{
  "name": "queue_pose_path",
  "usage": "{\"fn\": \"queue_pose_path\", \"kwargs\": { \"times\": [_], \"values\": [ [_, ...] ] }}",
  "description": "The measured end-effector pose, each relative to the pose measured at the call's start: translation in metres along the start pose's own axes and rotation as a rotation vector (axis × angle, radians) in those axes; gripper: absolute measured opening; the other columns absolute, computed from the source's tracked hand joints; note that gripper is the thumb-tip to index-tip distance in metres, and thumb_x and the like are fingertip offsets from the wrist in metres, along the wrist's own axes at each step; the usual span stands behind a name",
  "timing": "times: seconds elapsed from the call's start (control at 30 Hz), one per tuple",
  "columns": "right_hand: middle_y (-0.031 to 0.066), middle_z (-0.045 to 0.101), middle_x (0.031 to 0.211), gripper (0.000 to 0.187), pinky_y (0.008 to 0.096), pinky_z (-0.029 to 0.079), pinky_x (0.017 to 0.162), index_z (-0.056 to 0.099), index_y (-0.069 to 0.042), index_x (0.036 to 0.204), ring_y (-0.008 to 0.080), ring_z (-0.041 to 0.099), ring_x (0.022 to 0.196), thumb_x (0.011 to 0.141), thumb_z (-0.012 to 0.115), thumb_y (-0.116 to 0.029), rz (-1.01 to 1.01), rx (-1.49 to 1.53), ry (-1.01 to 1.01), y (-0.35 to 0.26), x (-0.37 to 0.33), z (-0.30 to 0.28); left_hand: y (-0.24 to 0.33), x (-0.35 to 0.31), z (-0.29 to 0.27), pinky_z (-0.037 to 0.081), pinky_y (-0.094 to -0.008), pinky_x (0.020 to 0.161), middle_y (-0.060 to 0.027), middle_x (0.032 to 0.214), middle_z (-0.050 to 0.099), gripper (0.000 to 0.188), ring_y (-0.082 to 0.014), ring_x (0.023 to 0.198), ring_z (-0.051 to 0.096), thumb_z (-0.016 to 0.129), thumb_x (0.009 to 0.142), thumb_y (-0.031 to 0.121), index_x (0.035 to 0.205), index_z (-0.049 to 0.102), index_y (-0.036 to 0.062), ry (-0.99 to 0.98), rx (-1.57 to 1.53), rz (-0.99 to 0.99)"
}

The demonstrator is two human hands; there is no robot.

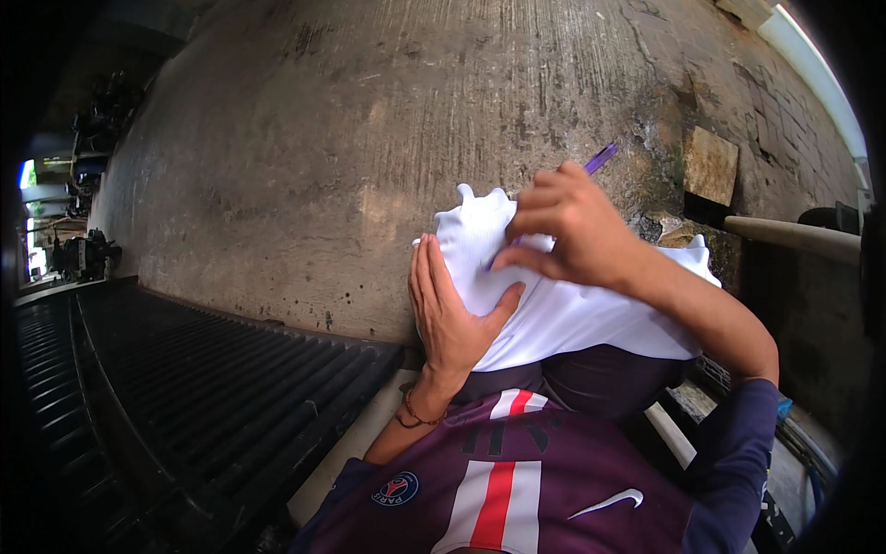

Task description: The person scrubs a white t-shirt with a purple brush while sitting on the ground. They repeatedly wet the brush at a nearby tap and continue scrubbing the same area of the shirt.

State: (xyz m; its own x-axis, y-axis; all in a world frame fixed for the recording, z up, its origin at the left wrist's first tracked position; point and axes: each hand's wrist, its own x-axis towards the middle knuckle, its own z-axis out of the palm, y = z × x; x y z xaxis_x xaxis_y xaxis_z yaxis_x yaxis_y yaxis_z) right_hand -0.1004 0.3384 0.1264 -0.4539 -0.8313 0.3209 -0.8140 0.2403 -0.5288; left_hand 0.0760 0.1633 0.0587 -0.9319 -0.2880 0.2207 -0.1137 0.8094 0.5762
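White fabric (544, 319), with a wavy, curling edge, lies spread over my lap and thighs. My left hand (450, 319) rests flat on its left part, fingers extended and thumb spread away to the right. Closed over the middle of the cloth, my right hand (572, 222) grips a slim purple tool (602, 158) like a pen. One end of the tool sticks out above the knuckles, and a bit of purple shows by the thumb against the fabric. Its working tip is too small and covered to make out.
Stained concrete floor (305, 175) stretches ahead of me. Black ribbed slats (212, 397) run along my left. On the right are a square stone block (711, 164) and a pale pipe (789, 232). Parked motorbikes (88, 249) stand at the far left.
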Motion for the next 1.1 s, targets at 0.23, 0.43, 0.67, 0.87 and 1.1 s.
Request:
{"fn": "queue_pose_path", "kwargs": {
  "times": [0.23, 0.43, 0.67, 0.87, 1.1],
  "values": [
    [-0.0030, 0.071, 0.081, 0.020, 0.0405, 0.046, 0.086, 0.079, -0.019, 0.088, 0.0198, 0.070, 0.094, 0.081, 0.089, -0.035, 0.093, -0.227, -0.004, 0.001, 0.012, 0.009, 0.000, 0.000, 0.008, 0.037, -0.0611, 0.126, -0.0381, 0.162, 0.048, 0.134, -0.0531, 0.149, 0.050, 0.098, 0.074, 0.056, 0.167, 0.029, -0.0122, -0.039, 0.009, -0.067],
    [-0.0039, 0.072, 0.082, 0.022, 0.0408, 0.047, 0.088, 0.076, -0.020, 0.082, 0.0202, 0.070, 0.094, 0.081, 0.087, -0.038, 0.119, -0.173, 0.007, 0.002, 0.006, 0.010, -0.004, 0.004, 0.013, 0.037, -0.0621, 0.126, -0.0368, 0.160, 0.050, 0.135, -0.0525, 0.148, 0.051, 0.099, 0.073, 0.058, 0.167, 0.030, -0.0114, -0.021, 0.003, -0.079],
    [-0.0029, 0.072, 0.081, 0.028, 0.0408, 0.043, 0.083, 0.073, -0.018, 0.080, 0.0197, 0.069, 0.091, 0.082, 0.089, -0.041, 0.110, -0.163, 0.016, 0.000, -0.005, 0.015, -0.002, -0.007, 0.012, 0.040, -0.0597, 0.124, -0.0364, 0.158, 0.052, 0.135, -0.0512, 0.146, 0.053, 0.099, 0.073, 0.059, 0.166, 0.033, -0.0116, -0.021, 0.022, -0.055],
    [-0.0017, 0.068, 0.075, 0.035, 0.0415, 0.039, 0.080, 0.069, -0.018, 0.074, 0.0218, 0.064, 0.083, 0.080, 0.096, -0.038, 0.158, -0.115, 0.105, 0.013, -0.006, 0.014, -0.005, -0.004, 0.017, 0.039, -0.0605, 0.124, -0.0368, 0.157, 0.053, 0.134, -0.0515, 0.145, 0.053, 0.100, 0.071, 0.057, 0.165, 0.034, -0.0122, 0.006, 0.024, -0.046],
    [0.0029, 0.076, 0.081, 0.030, 0.0426, 0.043, 0.083, 0.078, -0.016, 0.084, 0.0243, 0.072, 0.086, 0.083, 0.092, -0.042, 0.258, -0.161, 0.050, 0.014, -0.011, 0.007, -0.005, -0.003, 0.015, 0.040, -0.0602, 0.124, -0.0376, 0.157, 0.052, 0.134, -0.0531, 0.146, 0.052, 0.099, 0.072, 0.057, 0.165, 0.033, -0.0131, -0.012, 0.026, -0.057]
  ]
}}
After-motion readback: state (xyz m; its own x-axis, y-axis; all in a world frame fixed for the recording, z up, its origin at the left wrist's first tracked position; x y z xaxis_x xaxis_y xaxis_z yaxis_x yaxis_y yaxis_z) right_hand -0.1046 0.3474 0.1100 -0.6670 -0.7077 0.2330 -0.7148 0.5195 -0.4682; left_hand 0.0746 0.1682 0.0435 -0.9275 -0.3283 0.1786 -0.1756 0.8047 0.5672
